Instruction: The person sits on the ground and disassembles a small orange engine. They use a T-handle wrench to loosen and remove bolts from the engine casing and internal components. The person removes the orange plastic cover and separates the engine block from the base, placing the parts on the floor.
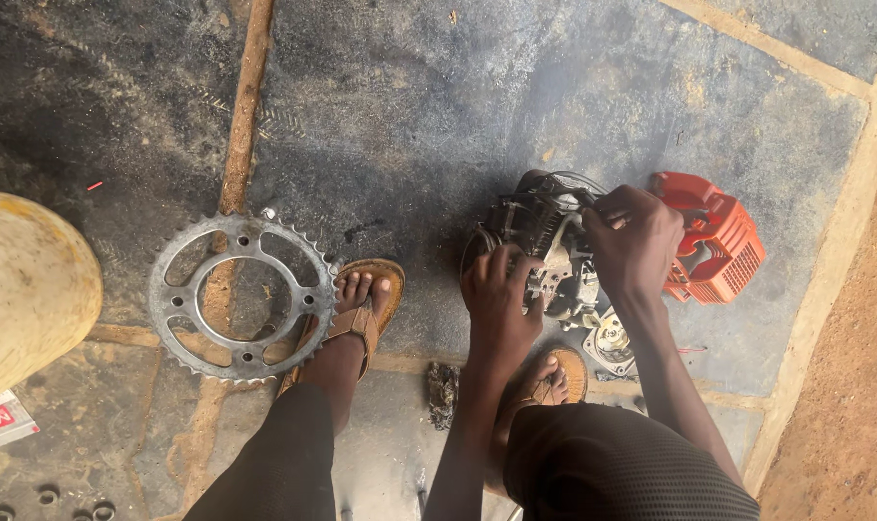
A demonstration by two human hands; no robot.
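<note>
Engine (545,256) sits on floor (410,116), right of sprocket (243,297), orange cover (713,246) off at far right. Left hand (499,299) is pressed on near side, grip unclear. Right hand (636,241) is clenched on top. Strip-down looks partly done.
</note>
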